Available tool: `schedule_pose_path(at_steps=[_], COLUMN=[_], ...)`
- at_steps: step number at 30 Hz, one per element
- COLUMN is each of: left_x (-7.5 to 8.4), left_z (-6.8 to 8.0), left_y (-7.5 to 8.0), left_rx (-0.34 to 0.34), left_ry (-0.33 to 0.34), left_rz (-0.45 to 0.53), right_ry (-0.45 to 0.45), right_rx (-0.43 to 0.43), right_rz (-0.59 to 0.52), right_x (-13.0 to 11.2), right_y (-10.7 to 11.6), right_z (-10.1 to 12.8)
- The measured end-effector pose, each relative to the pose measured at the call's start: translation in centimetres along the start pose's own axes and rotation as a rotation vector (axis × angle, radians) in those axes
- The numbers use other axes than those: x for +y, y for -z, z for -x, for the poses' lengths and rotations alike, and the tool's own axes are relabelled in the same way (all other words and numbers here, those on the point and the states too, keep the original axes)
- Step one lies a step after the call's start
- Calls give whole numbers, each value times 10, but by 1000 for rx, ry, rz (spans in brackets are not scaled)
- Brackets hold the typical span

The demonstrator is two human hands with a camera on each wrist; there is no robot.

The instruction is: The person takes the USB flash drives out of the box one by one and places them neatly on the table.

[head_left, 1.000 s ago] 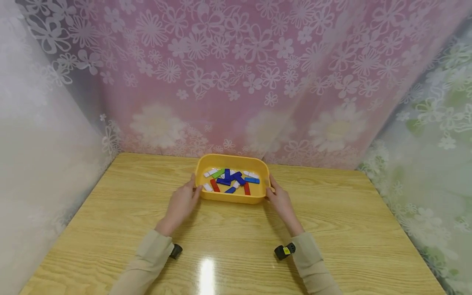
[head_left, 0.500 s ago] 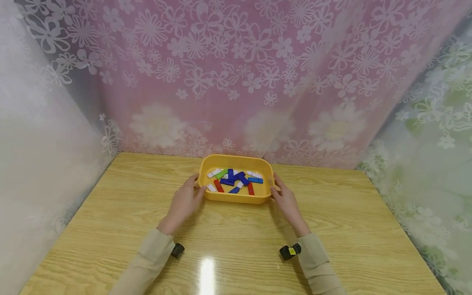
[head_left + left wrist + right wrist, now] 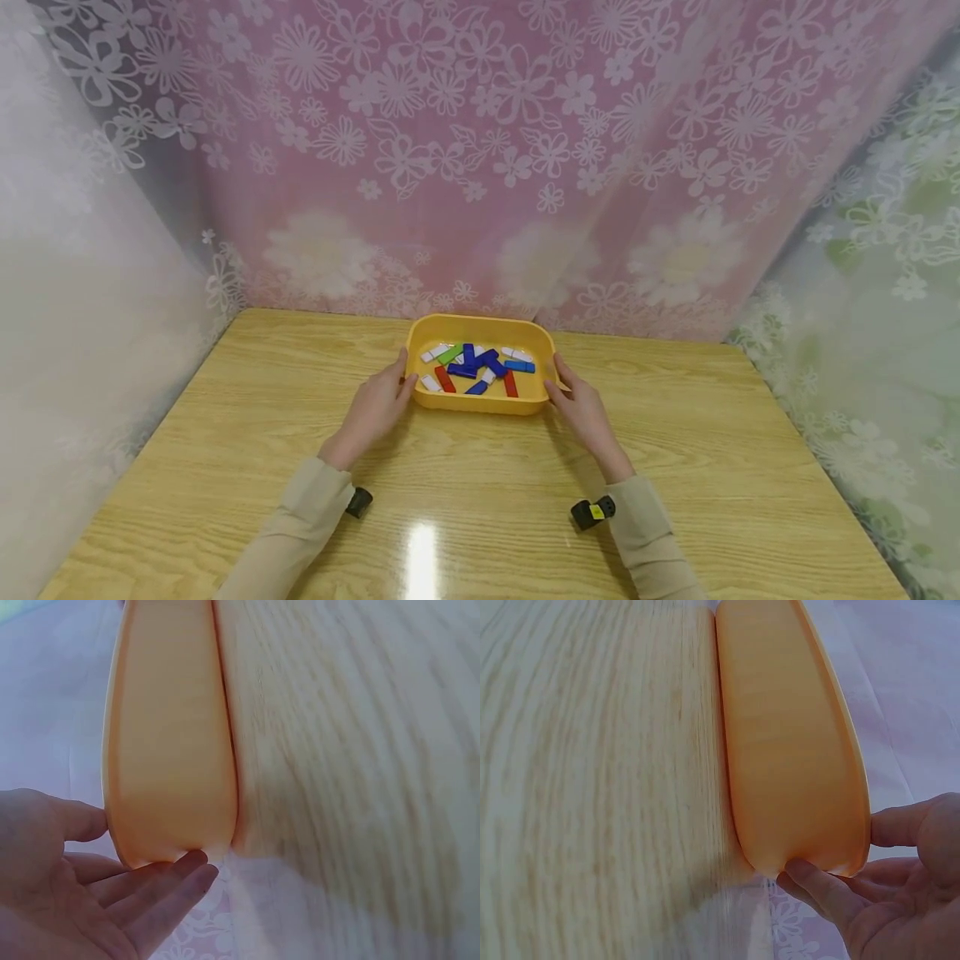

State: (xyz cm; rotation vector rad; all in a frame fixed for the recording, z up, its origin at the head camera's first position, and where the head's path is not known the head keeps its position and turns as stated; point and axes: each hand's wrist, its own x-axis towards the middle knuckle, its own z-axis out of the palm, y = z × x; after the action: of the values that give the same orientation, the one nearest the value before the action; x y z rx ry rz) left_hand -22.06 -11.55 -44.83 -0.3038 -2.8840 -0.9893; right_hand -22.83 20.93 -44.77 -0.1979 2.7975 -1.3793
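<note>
A yellow plastic bin (image 3: 480, 405) with rounded corners stands at the back of the wooden table. Inside lie several small flat oblong pieces (image 3: 462, 370) in blue, white, red, green and light blue, some crossing over each other. My left hand (image 3: 372, 408) holds the bin's left end, thumb near the front corner. At the opposite end my right hand (image 3: 583, 417) grips it the same way. Each wrist view shows a thumb at the bin's rim (image 3: 114, 750) and fingertips against the lower end wall (image 3: 810, 832).
The wood-grain table (image 3: 480, 475) stretches in front of and beside the bin. A pink flowered curtain (image 3: 465, 208) hangs right behind the bin, with pale flowered cloth (image 3: 885, 375) on both sides. Black wrist cameras (image 3: 592, 512) sit at the beige sleeves.
Both hands and the bin have shifted slightly to the right, mostly in the first half second. The left fingers have settled closer along the bin's end.
</note>
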Motion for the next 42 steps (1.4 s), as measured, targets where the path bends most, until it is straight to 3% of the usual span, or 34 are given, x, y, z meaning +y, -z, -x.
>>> schedule_pose_path(at_steps=[14, 23, 38, 42], left_x=[4, 2, 6, 6], left_z=[18, 30, 41, 42], left_y=[1, -3, -4, -4], left_rx=[11, 41, 72, 69], left_ry=[-17, -63, -75, -76], left_rz=[7, 7, -32, -46], right_ry=[66, -14, -15, 24], right_rx=[6, -25, -19, 3], right_rz=[53, 76, 135, 192], right_x=[-5, -7, -7, -9], right_y=[1, 3, 3, 3], right_z=[19, 29, 38, 39])
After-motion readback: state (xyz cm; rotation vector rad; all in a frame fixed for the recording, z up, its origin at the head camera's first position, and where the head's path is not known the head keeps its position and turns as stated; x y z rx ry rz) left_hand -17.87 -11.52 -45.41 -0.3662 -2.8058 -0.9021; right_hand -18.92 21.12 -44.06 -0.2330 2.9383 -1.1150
